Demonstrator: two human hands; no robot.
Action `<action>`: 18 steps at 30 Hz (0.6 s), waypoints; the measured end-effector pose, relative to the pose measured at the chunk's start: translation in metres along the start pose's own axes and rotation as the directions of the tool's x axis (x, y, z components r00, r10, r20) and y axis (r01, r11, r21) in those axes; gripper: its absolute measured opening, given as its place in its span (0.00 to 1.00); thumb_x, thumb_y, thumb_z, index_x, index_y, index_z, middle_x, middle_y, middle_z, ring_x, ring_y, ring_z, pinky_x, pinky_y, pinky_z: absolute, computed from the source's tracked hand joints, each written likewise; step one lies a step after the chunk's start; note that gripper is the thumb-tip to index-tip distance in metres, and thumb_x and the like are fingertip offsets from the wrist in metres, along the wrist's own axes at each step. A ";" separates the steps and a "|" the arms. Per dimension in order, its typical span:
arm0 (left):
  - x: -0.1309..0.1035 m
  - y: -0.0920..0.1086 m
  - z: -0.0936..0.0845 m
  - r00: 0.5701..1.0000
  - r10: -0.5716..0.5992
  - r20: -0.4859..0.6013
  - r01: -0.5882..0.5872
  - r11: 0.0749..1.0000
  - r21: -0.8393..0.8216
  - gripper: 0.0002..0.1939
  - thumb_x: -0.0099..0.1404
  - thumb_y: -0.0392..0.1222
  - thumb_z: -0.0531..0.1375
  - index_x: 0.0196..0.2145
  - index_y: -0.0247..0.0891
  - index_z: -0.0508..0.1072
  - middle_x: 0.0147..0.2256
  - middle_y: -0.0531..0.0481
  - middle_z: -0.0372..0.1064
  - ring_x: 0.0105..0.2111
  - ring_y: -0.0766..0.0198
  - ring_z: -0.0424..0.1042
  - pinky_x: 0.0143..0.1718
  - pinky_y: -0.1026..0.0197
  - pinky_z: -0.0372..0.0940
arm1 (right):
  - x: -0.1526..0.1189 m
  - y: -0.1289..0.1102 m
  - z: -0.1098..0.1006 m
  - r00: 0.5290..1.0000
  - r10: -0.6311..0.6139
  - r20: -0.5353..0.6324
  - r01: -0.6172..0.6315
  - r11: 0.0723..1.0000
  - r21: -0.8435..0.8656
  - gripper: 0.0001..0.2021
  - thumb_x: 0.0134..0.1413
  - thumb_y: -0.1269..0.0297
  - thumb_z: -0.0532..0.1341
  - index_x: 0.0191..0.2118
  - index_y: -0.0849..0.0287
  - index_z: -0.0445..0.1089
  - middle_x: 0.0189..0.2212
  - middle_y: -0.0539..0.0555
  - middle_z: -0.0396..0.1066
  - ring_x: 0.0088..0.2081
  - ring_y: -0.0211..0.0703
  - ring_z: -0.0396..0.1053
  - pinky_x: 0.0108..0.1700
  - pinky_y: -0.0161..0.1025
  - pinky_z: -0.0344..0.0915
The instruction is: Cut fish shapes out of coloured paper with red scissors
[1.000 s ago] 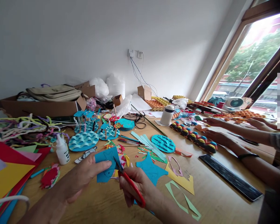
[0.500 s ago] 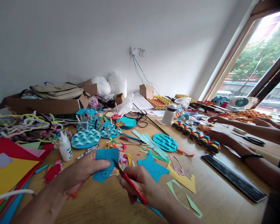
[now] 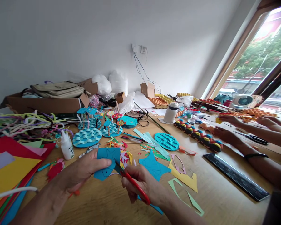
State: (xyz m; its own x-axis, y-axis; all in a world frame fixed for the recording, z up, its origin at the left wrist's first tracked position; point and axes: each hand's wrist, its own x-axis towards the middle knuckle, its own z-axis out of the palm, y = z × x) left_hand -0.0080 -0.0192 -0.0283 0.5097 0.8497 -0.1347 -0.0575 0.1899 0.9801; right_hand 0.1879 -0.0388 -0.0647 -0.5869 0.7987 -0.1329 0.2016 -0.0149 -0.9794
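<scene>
Between the thumb and fingers of my left hand is a piece of blue paper with fish outlines drawn on it. My right hand grips red-handled scissors, their blades at the right edge of that paper. Just right of the scissors lies a cut blue paper shape with a drawn fish. Colourful paper scraps are scattered behind my hands, and a white glue bottle stands beyond my left wrist.
Coloured paper sheets lie at the left, below pipe cleaners. Wavy blue paper discs sit mid-table. At right are a black flat case, a painted egg-tray strip and another person's hands.
The scissors handles have spread slightly at the paper's edge. My left hand keeps its hold. At right, another person's hand has moved and now holds a small yellow piece.
</scene>
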 end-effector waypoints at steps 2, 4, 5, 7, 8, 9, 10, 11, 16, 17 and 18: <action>0.000 0.001 -0.001 1.000 -0.023 0.006 0.023 1.000 0.012 0.06 0.52 0.43 0.63 0.26 0.37 0.74 0.22 0.56 0.65 0.23 0.70 0.56 0.23 0.69 0.53 | -0.001 0.001 -0.001 1.000 -0.001 0.018 0.001 1.000 0.001 0.13 0.51 0.57 0.55 0.23 0.60 0.57 0.13 0.44 0.56 0.15 0.29 0.60 0.15 0.23 0.50; -0.001 0.002 -0.001 0.999 -0.037 0.010 0.037 0.999 0.019 0.07 0.51 0.43 0.63 0.26 0.37 0.74 0.20 0.57 0.63 0.21 0.71 0.55 0.22 0.70 0.52 | -0.001 0.003 -0.003 0.999 0.001 0.042 0.000 1.000 -0.005 0.15 0.52 0.54 0.55 0.24 0.61 0.58 0.13 0.44 0.58 0.15 0.29 0.59 0.15 0.24 0.50; -0.002 0.003 -0.001 0.999 -0.041 0.004 0.041 0.999 0.023 0.06 0.51 0.42 0.63 0.26 0.37 0.74 0.20 0.58 0.63 0.20 0.72 0.54 0.21 0.71 0.51 | -0.001 0.004 -0.004 0.999 0.001 0.055 -0.001 1.000 -0.006 0.16 0.51 0.53 0.55 0.25 0.61 0.59 0.13 0.45 0.59 0.15 0.29 0.59 0.15 0.24 0.50; -0.004 0.004 0.000 0.998 -0.053 -0.018 0.053 0.998 0.035 0.05 0.51 0.42 0.63 0.26 0.38 0.74 0.20 0.59 0.63 0.20 0.73 0.54 0.20 0.71 0.51 | -0.001 0.005 -0.005 0.997 -0.004 0.075 0.004 1.000 -0.002 0.17 0.51 0.50 0.56 0.25 0.61 0.59 0.14 0.45 0.60 0.15 0.29 0.59 0.16 0.24 0.52; -0.005 0.005 0.000 0.998 -0.060 -0.029 0.062 0.997 0.045 0.05 0.50 0.41 0.64 0.26 0.38 0.74 0.20 0.59 0.64 0.20 0.73 0.54 0.20 0.71 0.51 | -0.001 0.006 -0.006 0.997 -0.008 0.081 0.008 1.000 -0.002 0.18 0.51 0.49 0.55 0.25 0.61 0.59 0.14 0.45 0.60 0.15 0.29 0.59 0.16 0.25 0.52; -0.005 0.005 0.000 0.997 -0.070 -0.036 0.072 0.996 0.051 0.05 0.50 0.41 0.64 0.26 0.38 0.74 0.20 0.59 0.64 0.20 0.73 0.54 0.19 0.71 0.51 | -0.001 0.006 -0.006 0.996 -0.010 0.086 0.010 1.000 -0.004 0.19 0.51 0.48 0.55 0.24 0.61 0.59 0.14 0.45 0.59 0.15 0.29 0.59 0.16 0.25 0.52; -0.006 0.006 0.000 0.996 -0.079 -0.042 0.081 0.995 0.055 0.05 0.49 0.41 0.64 0.25 0.38 0.73 0.19 0.60 0.64 0.19 0.73 0.54 0.19 0.71 0.51 | -0.001 0.006 -0.006 0.996 -0.013 0.088 0.013 1.000 -0.008 0.19 0.51 0.47 0.55 0.24 0.61 0.59 0.14 0.45 0.59 0.15 0.29 0.59 0.16 0.25 0.52; -0.006 0.006 -0.001 0.995 -0.086 -0.047 0.089 0.994 0.057 0.05 0.49 0.41 0.64 0.23 0.38 0.73 0.18 0.60 0.62 0.18 0.73 0.53 0.18 0.71 0.50 | -0.001 0.006 -0.006 0.996 -0.013 0.089 0.015 1.000 -0.014 0.20 0.51 0.47 0.55 0.24 0.61 0.59 0.13 0.45 0.59 0.14 0.29 0.59 0.16 0.25 0.52; -0.005 0.004 -0.005 0.992 -0.107 -0.060 0.112 0.991 0.075 0.06 0.49 0.42 0.65 0.25 0.39 0.72 0.19 0.60 0.64 0.18 0.72 0.54 0.19 0.70 0.52 | -0.002 0.005 -0.007 0.995 -0.008 0.097 0.013 0.999 -0.045 0.20 0.52 0.48 0.55 0.24 0.61 0.59 0.13 0.45 0.59 0.14 0.28 0.58 0.15 0.23 0.51; -0.005 0.003 -0.006 0.992 -0.106 -0.063 0.111 0.991 0.079 0.07 0.49 0.42 0.65 0.26 0.38 0.73 0.21 0.58 0.67 0.20 0.72 0.57 0.20 0.70 0.53 | -0.002 0.005 -0.007 0.995 -0.004 0.101 0.009 0.999 -0.051 0.19 0.52 0.48 0.55 0.24 0.61 0.59 0.13 0.44 0.59 0.15 0.28 0.59 0.15 0.23 0.51; -0.005 0.003 -0.007 0.992 -0.104 -0.067 0.110 0.991 0.081 0.08 0.49 0.42 0.65 0.28 0.38 0.74 0.23 0.57 0.69 0.22 0.70 0.60 0.22 0.69 0.55 | -0.002 0.005 -0.007 0.994 -0.001 0.106 0.007 0.999 -0.054 0.19 0.52 0.48 0.54 0.24 0.61 0.58 0.14 0.44 0.59 0.15 0.28 0.59 0.15 0.23 0.51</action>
State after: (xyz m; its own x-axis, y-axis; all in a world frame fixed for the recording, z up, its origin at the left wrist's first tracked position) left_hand -0.0166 -0.0200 -0.0259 0.4544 0.8563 -0.2457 0.0682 0.2415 0.9680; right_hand 0.1954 -0.0362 -0.0683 -0.6672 0.7302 -0.1471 0.2397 0.0234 -0.9706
